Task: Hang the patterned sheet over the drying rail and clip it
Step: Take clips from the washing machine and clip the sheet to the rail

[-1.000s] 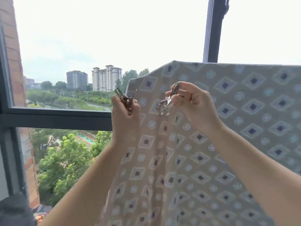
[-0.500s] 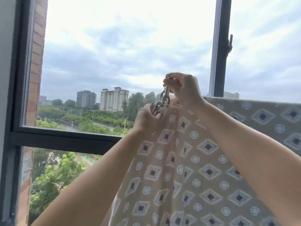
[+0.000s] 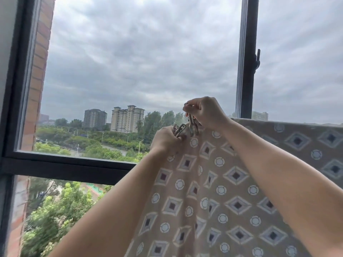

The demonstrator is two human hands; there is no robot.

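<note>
The patterned sheet [image 3: 222, 182], tan with diamonds and circles, hangs over a rail that the cloth hides; its folded top edge runs right from the corner. My right hand [image 3: 206, 113] squeezes a metal clip [image 3: 193, 127] whose jaws sit over the sheet's top left corner. My left hand [image 3: 166, 140] grips that corner from below and holds a second metal clip [image 3: 179, 129] sticking up from its fingers. Both forearms reach up from the bottom of the view.
A large window with a dark frame [image 3: 70, 166] stands right behind the sheet. A vertical mullion with a handle [image 3: 257, 61] rises above the rail. A brick wall [image 3: 37, 75] borders the left. Trees and tower blocks lie outside.
Both hands rose to the sheet's top left corner and came together. The right-hand clip went from held in the air to jaws over the edge. The view tilted upward.
</note>
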